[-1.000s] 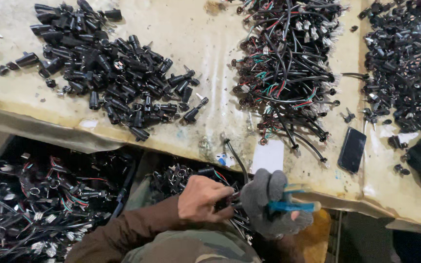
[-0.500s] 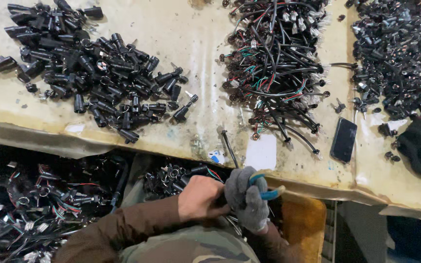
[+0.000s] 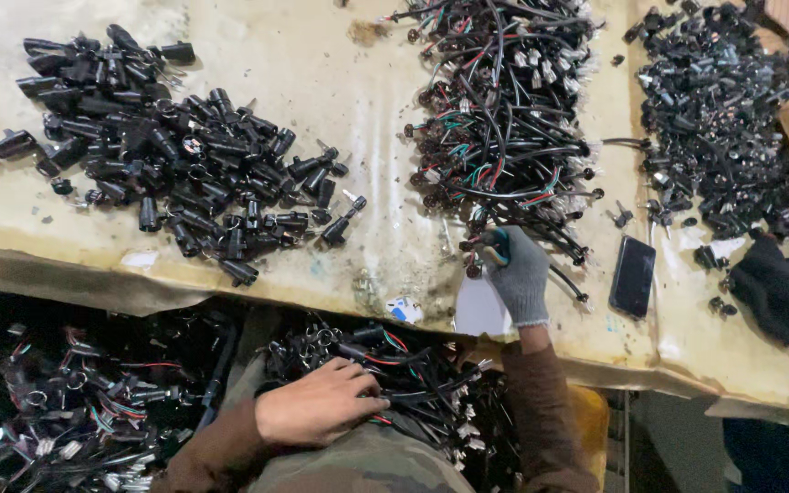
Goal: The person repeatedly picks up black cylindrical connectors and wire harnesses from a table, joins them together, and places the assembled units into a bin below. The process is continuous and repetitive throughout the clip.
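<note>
Grey-gloved, the right hand (image 3: 515, 274) is clenched on blue-handled pliers (image 3: 495, 245) at the near edge of the wire pile (image 3: 499, 110), by the table's (image 3: 340, 82) front edge. The bare left hand (image 3: 317, 406) rests below that edge, fingers (image 3: 367, 402) lying loosely released on a wire bundle (image 3: 394, 365).

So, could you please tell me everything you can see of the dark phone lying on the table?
The phone is a slim black rectangle with a glossy, unlit face. It lies flat and slightly tilted on the worn yellowish table, near its front edge, right of the gloved right hand and below the wire bundle pile. Nothing appears to touch it.
</note>
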